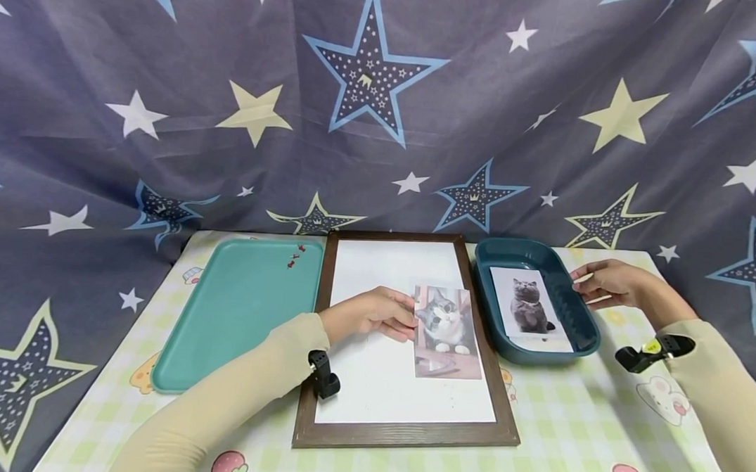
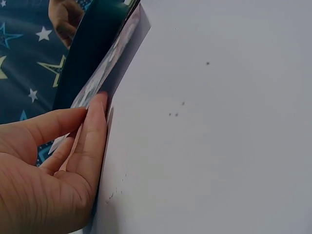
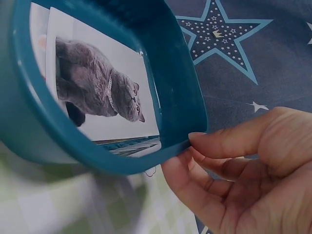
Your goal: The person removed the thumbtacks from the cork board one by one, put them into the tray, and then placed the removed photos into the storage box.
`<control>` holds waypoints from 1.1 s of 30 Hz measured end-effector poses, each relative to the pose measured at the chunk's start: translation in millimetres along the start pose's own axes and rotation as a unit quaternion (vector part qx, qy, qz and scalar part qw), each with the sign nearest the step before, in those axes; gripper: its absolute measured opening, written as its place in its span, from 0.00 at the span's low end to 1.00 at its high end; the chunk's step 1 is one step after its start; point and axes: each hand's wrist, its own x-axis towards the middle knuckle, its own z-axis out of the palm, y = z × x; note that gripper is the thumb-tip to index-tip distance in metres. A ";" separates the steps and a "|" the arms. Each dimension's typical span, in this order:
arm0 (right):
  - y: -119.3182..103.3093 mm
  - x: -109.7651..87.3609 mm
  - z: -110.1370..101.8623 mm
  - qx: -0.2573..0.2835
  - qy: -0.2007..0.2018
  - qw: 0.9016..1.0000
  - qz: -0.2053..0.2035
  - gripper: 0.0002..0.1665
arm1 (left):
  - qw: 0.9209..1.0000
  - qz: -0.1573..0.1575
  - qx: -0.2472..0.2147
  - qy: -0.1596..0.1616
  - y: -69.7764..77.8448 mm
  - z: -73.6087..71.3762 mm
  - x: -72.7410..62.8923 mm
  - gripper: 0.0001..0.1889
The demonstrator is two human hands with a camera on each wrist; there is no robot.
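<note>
My left hand [image 1: 374,313] pinches the left edge of a photo card of a grey-and-white cat [image 1: 446,334]. The card is over a white board with a brown frame [image 1: 358,397]; in the left wrist view it is tilted up from the white surface, with thumb [image 2: 63,119] and fingers at its edge. My right hand [image 1: 617,283] holds the right rim of a dark teal basin [image 1: 580,312], thumb on top and fingers below, as the right wrist view shows. A photo of a dark grey cat [image 3: 92,83] lies inside the basin on other cards.
A flat green tray [image 1: 235,321] is left of the board, with several small red pins [image 1: 291,264] near its top right corner. Beneath everything is a checked tablecloth [image 1: 572,427]. A star-patterned curtain [image 1: 381,173] hangs right behind the table.
</note>
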 end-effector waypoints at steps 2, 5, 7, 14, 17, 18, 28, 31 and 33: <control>-0.4 -0.6 0.2 0.000 0.000 1.000 0.000 0.23 | 1.000 -0.004 -0.002 -0.004 -0.2 -0.6 -0.2 0.26; -0.7 -1.3 0.5 0.000 0.000 1.000 0.001 0.23 | 1.000 -0.005 -0.007 -0.004 -0.3 -1.1 -1.1 0.27; -0.9 -1.6 0.6 0.001 0.001 1.000 0.002 0.23 | 1.000 -0.005 -0.011 -0.003 0.0 -1.7 -1.7 0.27; -0.8 -1.2 0.8 -0.001 0.005 1.000 -0.001 0.24 | 1.000 -0.006 -0.011 0.001 2.9 -4.0 -7.4 0.26; 0.1 -0.7 0.5 0.001 0.003 1.000 -0.001 0.24 | 1.000 -0.011 -0.005 0.002 3.9 -4.9 -8.8 0.26; 0.4 -0.4 0.3 0.002 0.003 1.000 0.000 0.23 | 1.000 -0.012 -0.003 0.002 4.7 -5.1 -9.4 0.26; 1.2 1.3 -0.3 0.004 -0.002 1.000 -0.002 0.23 | 0.999 -0.018 0.021 0.018 15.4 -10.0 -13.1 0.26; 1.1 1.6 -0.9 0.004 -0.004 1.000 0.000 0.23 | 0.999 -0.015 0.032 0.019 17.0 -11.7 -15.0 0.25; 0.3 1.7 -1.3 0.001 -0.004 1.000 -0.002 0.24 | 0.999 -0.013 0.038 0.019 17.8 -12.5 -15.9 0.25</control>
